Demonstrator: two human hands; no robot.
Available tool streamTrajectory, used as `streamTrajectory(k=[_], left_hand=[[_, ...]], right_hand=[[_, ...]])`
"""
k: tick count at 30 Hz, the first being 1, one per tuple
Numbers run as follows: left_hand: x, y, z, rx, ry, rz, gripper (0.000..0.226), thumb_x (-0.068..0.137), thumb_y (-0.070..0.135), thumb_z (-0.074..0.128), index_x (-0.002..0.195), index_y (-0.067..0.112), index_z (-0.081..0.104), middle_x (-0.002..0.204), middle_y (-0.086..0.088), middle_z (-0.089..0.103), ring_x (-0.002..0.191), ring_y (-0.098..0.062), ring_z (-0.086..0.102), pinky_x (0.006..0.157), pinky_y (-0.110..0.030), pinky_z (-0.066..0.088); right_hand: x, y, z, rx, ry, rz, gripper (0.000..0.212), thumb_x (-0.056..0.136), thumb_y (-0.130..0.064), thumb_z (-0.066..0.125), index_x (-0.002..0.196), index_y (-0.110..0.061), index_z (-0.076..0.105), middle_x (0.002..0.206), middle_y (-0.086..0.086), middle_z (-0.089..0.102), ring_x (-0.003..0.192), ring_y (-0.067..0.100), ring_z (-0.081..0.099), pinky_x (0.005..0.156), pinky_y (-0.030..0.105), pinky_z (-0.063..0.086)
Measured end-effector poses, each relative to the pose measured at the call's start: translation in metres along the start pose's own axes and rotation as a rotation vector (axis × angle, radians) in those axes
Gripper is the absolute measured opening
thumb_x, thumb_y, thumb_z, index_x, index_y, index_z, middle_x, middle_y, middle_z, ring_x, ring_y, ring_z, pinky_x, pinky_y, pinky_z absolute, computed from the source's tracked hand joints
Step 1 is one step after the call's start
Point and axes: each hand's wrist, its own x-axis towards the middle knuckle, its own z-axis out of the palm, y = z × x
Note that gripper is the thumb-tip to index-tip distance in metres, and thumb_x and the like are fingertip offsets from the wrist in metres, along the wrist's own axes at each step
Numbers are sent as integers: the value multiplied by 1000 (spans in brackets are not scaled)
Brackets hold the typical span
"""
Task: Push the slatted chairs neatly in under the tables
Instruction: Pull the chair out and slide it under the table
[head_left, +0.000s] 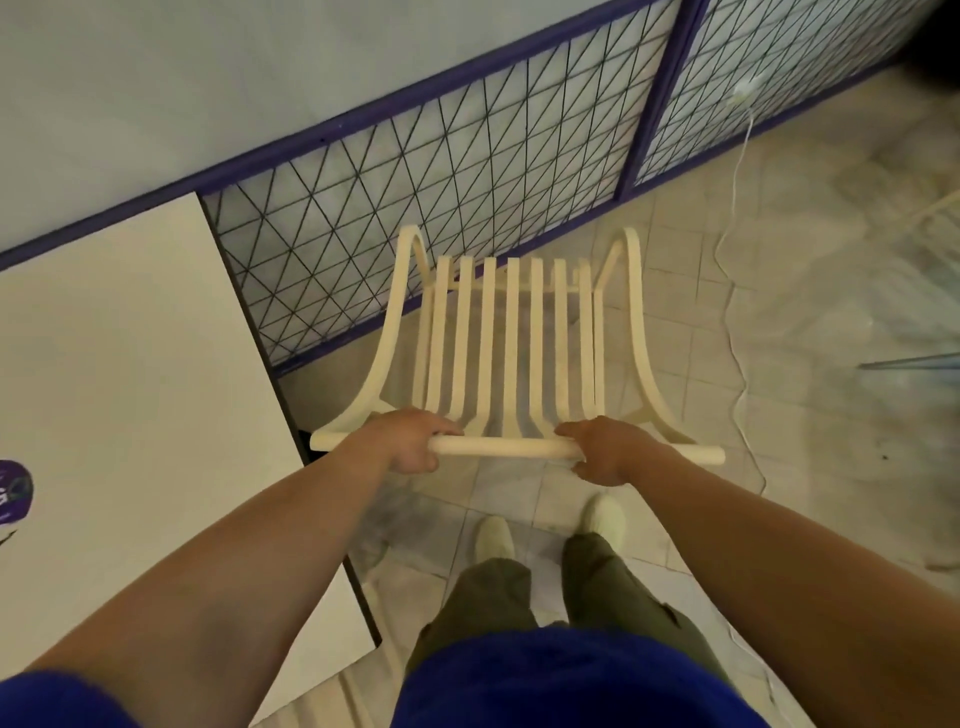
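both hands are on the slatted chair (537, 338) here. left hand (410, 441) and right hand (602, 449) each wrap tight round the top rail (509, 448), fingers curled over the far side, knuckles up, a bare stretch of rail between them. full closed grip on both, nothing loose about it.

the rail is a round, smooth dowel, cream coloured like the rest of the chair. can't tell if it's painted wood or plastic. from it a row of flat narrow slats (488, 332) runs away to the far side, with gaps you can see the floor through. two wider side pieces (388, 332) sweep out in a curve from the rail ends and loop over at the far end.

the chair sits on the floor (805, 312), just right of the table (130, 338) and not under it, its far end close to a lattice panel (415, 182). the table top is flat, pale and matte with a thin dark edge, and has a purple print (15, 491) at the left. the panel is thin black wire in a diamond grid inside a purple frame. the floor is pale square tile, a bit marbled. a thin white cable (737, 171) trails across it on the right. pale shoes (493, 538) stand near the rail.
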Motion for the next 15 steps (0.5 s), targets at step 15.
streamTrajectory(k=[15], left_hand=[[13, -7, 12, 127, 10, -22, 87, 92, 1, 60, 149, 58, 28, 137, -3, 52, 114, -26, 56, 93, -33, 41]], right_hand=[[16, -1, 2, 5, -8, -24, 72, 88, -5, 64, 149, -35, 39, 129, 2, 57, 108, 20, 59, 94, 32, 46]])
